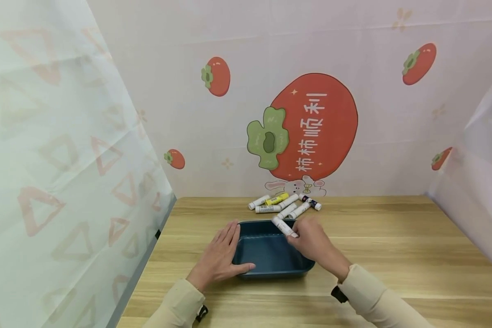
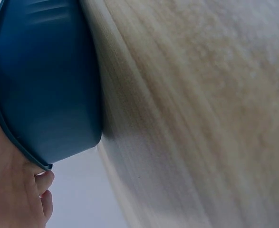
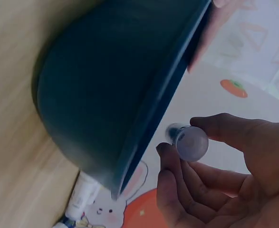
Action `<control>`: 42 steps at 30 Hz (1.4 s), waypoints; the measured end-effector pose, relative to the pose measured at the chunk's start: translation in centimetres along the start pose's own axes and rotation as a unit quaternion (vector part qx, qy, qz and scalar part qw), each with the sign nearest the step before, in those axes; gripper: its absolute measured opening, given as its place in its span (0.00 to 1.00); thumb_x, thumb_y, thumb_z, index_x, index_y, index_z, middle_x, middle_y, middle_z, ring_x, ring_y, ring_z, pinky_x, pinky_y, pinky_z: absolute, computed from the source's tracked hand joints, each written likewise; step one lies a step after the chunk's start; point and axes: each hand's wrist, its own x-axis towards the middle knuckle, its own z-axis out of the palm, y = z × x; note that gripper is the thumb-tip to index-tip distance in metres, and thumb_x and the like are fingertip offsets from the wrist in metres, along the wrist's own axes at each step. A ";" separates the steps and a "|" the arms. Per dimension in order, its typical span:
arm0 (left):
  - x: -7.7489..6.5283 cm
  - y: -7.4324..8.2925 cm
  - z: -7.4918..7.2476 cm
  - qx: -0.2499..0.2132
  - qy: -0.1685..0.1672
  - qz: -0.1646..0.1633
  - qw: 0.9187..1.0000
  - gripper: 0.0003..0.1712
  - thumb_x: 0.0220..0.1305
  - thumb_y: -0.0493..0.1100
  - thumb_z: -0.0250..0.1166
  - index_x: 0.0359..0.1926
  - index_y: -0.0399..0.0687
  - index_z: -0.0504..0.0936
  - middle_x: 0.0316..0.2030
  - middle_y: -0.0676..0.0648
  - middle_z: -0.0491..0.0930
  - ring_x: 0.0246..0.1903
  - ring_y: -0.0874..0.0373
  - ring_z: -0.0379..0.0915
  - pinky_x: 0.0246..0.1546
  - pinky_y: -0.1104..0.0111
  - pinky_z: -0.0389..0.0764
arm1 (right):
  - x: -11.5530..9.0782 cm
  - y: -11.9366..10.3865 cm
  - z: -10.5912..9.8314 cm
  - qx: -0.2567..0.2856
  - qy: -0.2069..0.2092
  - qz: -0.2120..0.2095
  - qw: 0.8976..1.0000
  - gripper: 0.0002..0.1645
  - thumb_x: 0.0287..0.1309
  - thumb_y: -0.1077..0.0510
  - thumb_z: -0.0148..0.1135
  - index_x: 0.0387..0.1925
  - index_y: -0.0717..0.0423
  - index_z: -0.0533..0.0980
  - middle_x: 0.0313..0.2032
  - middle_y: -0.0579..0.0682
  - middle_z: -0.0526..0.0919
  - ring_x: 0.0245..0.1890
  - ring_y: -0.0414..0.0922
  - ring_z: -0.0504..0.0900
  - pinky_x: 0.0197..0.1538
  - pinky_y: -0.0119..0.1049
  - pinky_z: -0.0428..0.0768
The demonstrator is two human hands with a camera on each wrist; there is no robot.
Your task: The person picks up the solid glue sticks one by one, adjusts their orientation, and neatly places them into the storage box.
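Observation:
A dark blue rectangular basin (image 1: 270, 254) stands upright on the table before me. My left hand (image 1: 218, 256) rests on its left end, fingers straight along the rim and thumb stretched over the front edge. Between thumb and fingertips, my right hand (image 1: 312, 240) pinches a white glue stick (image 1: 282, 225) above the basin's back right corner. In the right wrist view, the round end of that glue stick (image 3: 193, 144) faces the camera. Several more white glue sticks (image 1: 268, 209) lie loosely grouped behind the basin, with a yellow one (image 1: 277, 199) and a dark-labelled one (image 1: 310, 202) among them.
The wood-grain table (image 1: 393, 255) extends to both sides of the basin. A printed backdrop (image 1: 377, 159) with persimmon drawings rises at its back edge, and a pale hanging sheet (image 1: 78, 159) borders the left side.

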 end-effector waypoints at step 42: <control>0.0 0.1 0.0 -0.001 0.003 0.003 1.000 0.70 0.63 0.85 0.52 0.84 0.37 0.48 0.85 0.38 0.47 0.85 0.43 0.43 0.84 0.47 0.54 | 0.2 -1.5 2.2 0.022 -0.031 0.019 0.999 0.08 0.64 0.57 0.74 0.32 0.57 0.87 0.26 0.47 0.85 0.23 0.39 0.79 0.29 0.35 0.80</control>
